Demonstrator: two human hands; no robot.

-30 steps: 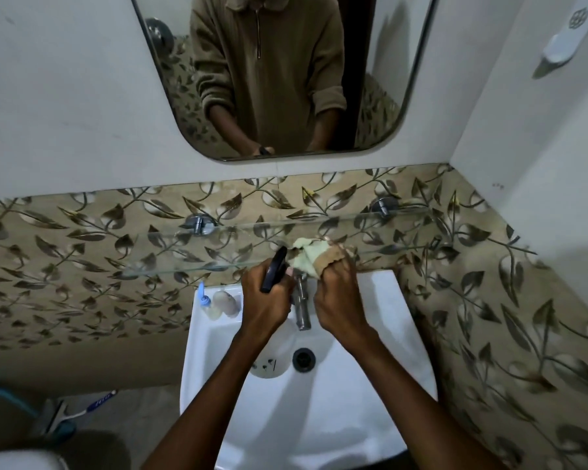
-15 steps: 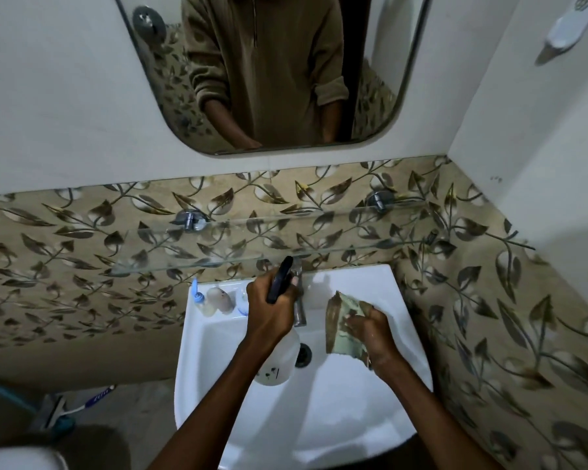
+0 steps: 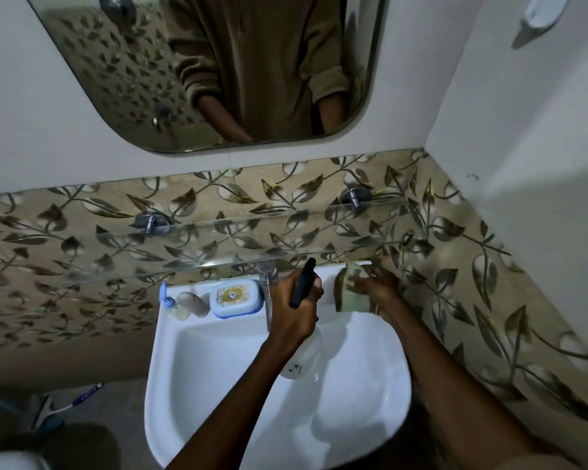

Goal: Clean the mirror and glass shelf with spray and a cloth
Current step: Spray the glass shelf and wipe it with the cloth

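glass shelf (image 3: 218,245) above sink (image 3: 218,368); left hand (image 3: 294,307) grips spray bottle (image 3: 302,354), right hand (image 3: 375,288) pinches cloth (image 3: 348,293); soap box (image 3: 235,297) behind.

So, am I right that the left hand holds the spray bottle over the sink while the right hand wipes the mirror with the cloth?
Not quite: the head view shows the right hand holding the cloth low beside the sink, below the glass shelf, not on the mirror. The left hand does hold the spray bottle.

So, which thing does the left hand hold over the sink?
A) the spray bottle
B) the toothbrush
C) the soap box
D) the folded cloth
A: the left hand grips the spray bottle by its black trigger head, while the right hand holds the cloth.
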